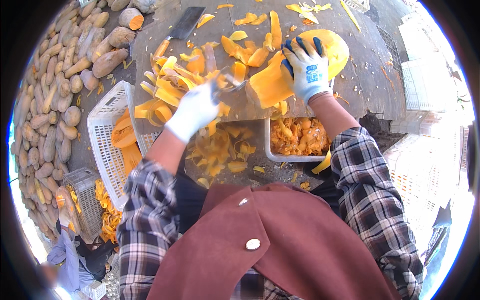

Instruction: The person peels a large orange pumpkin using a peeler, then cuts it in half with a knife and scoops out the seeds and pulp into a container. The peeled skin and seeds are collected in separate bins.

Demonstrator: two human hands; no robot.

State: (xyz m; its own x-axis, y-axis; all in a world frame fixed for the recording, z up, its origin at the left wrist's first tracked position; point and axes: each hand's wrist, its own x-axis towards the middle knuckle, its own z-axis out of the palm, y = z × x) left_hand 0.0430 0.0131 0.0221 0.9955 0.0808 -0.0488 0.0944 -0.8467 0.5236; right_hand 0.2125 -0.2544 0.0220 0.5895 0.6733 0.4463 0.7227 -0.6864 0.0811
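Note:
A partly peeled orange squash (pixel 270 84) lies on the wooden board (pixel 375 75). My right hand (pixel 308 67), in a white glove with blue fingertips, presses on it from above with the fingers spread. My left hand (pixel 198 107), gloved too, is closed around a peeler (pixel 232 83) blurred by motion, to the left of the squash's cut end. Curled peelings (pixel 168 84) are heaped on the board beyond and left of that hand. A cleaver (pixel 186 24) with a wooden handle rests at the far left of the board.
Left of the board stands a white plastic crate (pixel 108 150) holding peeled squash (pixel 123 131). A white tub (pixel 296 157) of orange pulp sits below the board's near edge. Whole squashes (pixel 48 93) are piled at the far left. Another person (pixel 71 258) is at lower left. White crates (pixel 423 86) stand right.

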